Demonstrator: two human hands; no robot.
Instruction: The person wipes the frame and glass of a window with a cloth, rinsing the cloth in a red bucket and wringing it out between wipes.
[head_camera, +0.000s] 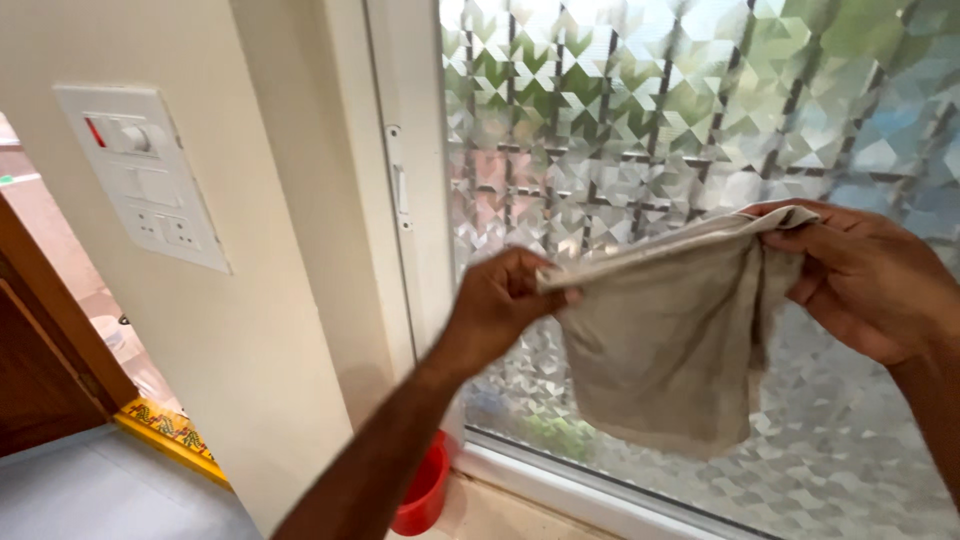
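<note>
A beige cloth (665, 345) hangs stretched between both hands in front of a patterned glass window (640, 110). My left hand (505, 300) pinches the cloth's upper left corner. My right hand (865, 280) grips the upper right corner, fingers curled around the edge. The cloth droops below in a loose fold, its lower edge just above the window sill.
A white window frame (405, 190) with a latch runs beside the cream wall. A white switch and socket plate (145, 175) is on the wall at left. A red bucket (425, 490) stands on the floor below. A wooden door (35, 360) and a yellow patterned threshold are at far left.
</note>
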